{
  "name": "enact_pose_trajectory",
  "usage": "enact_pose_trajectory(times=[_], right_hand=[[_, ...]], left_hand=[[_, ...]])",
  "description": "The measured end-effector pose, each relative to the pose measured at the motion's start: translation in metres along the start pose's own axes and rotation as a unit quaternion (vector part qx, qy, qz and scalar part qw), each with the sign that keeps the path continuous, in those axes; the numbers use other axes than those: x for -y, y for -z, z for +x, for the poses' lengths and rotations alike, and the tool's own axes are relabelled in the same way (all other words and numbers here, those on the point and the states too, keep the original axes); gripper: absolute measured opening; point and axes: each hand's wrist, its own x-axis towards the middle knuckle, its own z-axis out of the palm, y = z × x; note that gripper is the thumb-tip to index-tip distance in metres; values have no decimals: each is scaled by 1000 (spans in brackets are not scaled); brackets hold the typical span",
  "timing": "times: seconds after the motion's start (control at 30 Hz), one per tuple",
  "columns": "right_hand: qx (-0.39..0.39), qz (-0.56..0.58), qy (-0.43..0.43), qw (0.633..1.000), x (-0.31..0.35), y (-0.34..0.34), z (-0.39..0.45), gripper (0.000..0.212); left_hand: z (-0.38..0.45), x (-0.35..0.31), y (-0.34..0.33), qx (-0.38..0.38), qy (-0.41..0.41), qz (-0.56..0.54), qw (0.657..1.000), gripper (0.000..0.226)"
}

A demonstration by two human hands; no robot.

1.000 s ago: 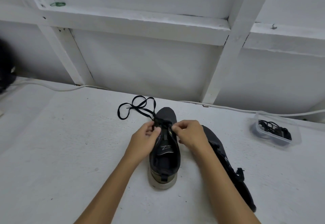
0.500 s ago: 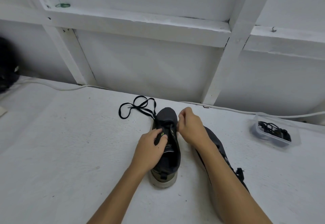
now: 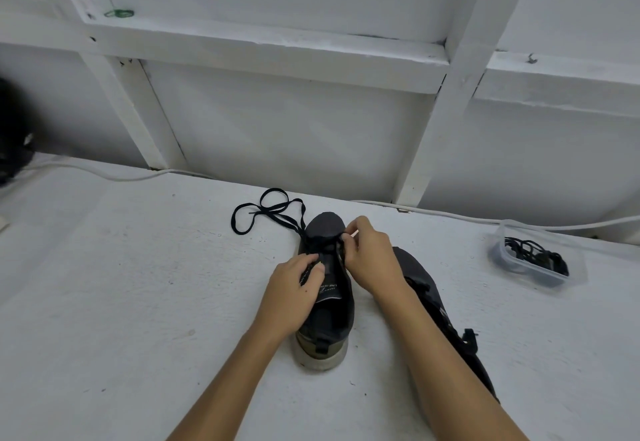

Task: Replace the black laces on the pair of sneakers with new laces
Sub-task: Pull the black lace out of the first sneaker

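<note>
- Already, compared with a second before, the lace work on the nearer sneaker (image 3: 325,305) had moved toward the toe: where both my hands had been pinching at the middle eyelets, my right hand (image 3: 369,260) had travelled up beside the toe cap.
- That sneaker stood upright on the white table (image 3: 138,302), heel toward me, toe toward the wall, directly in front of me.
- The black lace (image 3: 268,213) was threaded only at the lowest eyelets, as far as I could tell; its freed length lay looped on the table just left of the toe, much as it had lain a second earlier.
- I judged this as the old lace being nearly out of this shoe, with the new one not yet started.
- My right hand's thumb and forefinger were pinched narrowly on a strand of lace by the toe, wrist raised, the other fingers curled.
- My left hand (image 3: 294,288) had dropped onto the tongue, fingers curled over the left eyelet edge, gripping the shoe to steady it.
- The second sneaker (image 3: 440,305) lay on its side under my right forearm, its laces seemingly untouched.
- Farther right, well apart, a clear plastic container (image 3: 540,260) held a tangle of dark laces.
</note>
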Motion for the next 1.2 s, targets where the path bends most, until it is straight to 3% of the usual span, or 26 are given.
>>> enact_pose_trajectory(times=[0.13,0.37,0.53,0.6,0.77,0.9,1.07,1.2], right_hand=[[21,73,-90,993,-4,-2,-3,16],[-20,20,-24,999,-3,-1,2,12],[27,181,-149,972,-8,1,1,19],[59,203,-154,965,-13,0,-3,23],[6,45,-48,998,-11,-4,-3,8],[-118,157,-110,974,-8,1,6,10],[33,173,-182,967,-10,-8,-2,32],[-35,64,-75,994,-12,-8,-3,16]], left_hand=[[1,3,1,3,3,-3,1000,38],[0,1,3,1,0,6,1000,36],[0,1,4,-3,2,-4,1000,36],[0,1,3,-7,-1,-7,1000,35],[0,1,2,-4,0,-7,1000,36],[0,3,3,2,3,-12,1000,36],[2,4,2,-4,1,-10,1000,36],[1,4,2,-6,-2,-7,1000,35]])
